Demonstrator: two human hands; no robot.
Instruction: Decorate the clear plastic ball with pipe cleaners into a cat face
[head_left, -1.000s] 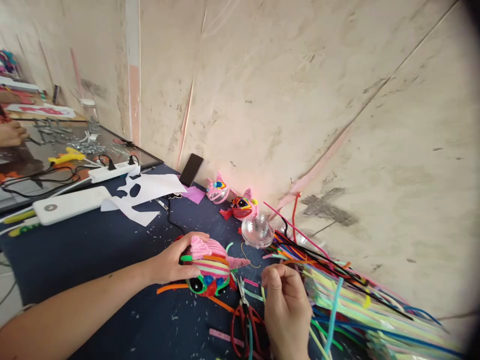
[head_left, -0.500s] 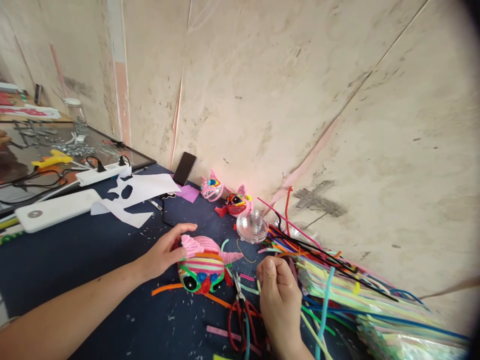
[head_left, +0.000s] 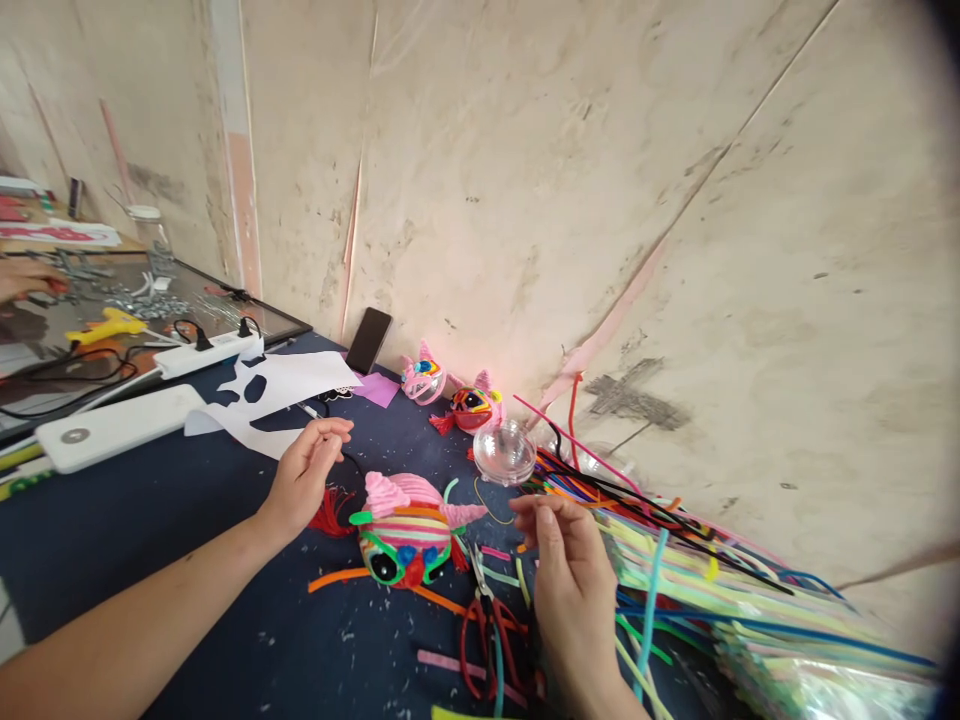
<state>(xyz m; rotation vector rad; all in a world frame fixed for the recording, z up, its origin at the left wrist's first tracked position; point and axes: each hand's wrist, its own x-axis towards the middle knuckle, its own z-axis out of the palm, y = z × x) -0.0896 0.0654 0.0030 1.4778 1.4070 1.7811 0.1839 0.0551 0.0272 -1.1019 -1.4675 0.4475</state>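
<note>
A pink fish-like figure [head_left: 409, 510] of coiled pipe cleaners stands on the dark blue table, with striped bands, pink horn-like points and black eyes ringed in green. My left hand [head_left: 296, 485] hovers beside its left side, fingers loosely bent and nothing in them. Below that hand a red tassel [head_left: 334, 512] shows at the figure's side. My right hand [head_left: 566, 570] is to the right of the scissors [head_left: 487, 610], fingers half curled and loosened, with no object visible in them. The red-handled scissors lie beside the figure among cut pipe cleaner pieces [head_left: 495, 553].
Two similar pink figures [head_left: 474, 402] and a clear plastic dome [head_left: 504, 452] stand by the wall. Bundled pipe cleaners [head_left: 675, 560] spread at the right. Cut white paper [head_left: 300, 385], a phone [head_left: 368, 340], a power strip [head_left: 206, 352] and a yellow glue gun [head_left: 109, 326] lie left. Another person's hand [head_left: 26, 280] shows far left.
My left hand has let go of the pink figure and drawn back to the left, uncovering the red tassel. My right hand's fingers have loosened from a closed fist. The view has shifted right.
</note>
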